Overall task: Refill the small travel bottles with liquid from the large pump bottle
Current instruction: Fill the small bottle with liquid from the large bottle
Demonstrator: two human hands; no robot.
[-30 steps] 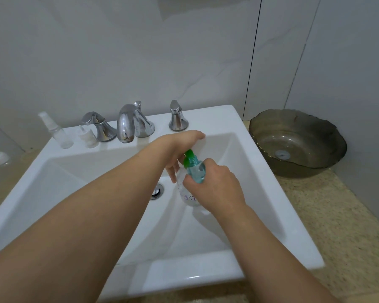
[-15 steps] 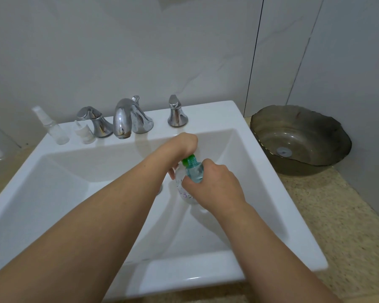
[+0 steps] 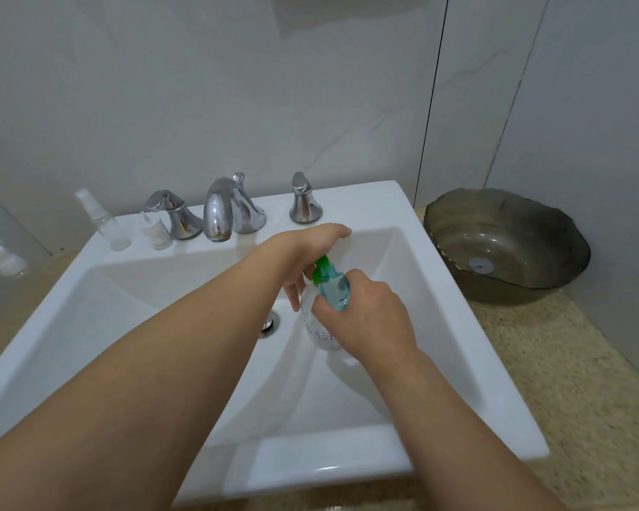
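Observation:
Over the white sink (image 3: 366, 459), my right hand (image 3: 369, 319) grips a small blue-tinted bottle (image 3: 334, 291) with a green neck (image 3: 321, 269), tilted up toward my left hand. My left hand (image 3: 307, 248) arches over the top of a clear pump bottle (image 3: 320, 331) with purple print, fingers curled down around its head, which is hidden. The clear bottle stands in the basin beside the drain (image 3: 270, 324). A small clear spray bottle (image 3: 106, 225) and a short white-capped bottle (image 3: 156, 232) stand on the sink's back ledge at the left.
A chrome faucet (image 3: 224, 210) and two chrome handles (image 3: 172, 215) (image 3: 303, 204) line the back ledge. A dark glass bowl (image 3: 524, 215) sits on the speckled counter at the right. Another white-capped bottle (image 3: 4, 260) is at the far left. Walls close in behind and right.
My left hand pushed down over the bottle top half a second ago and has come back up. My right hand and the blue bottle stay in place.

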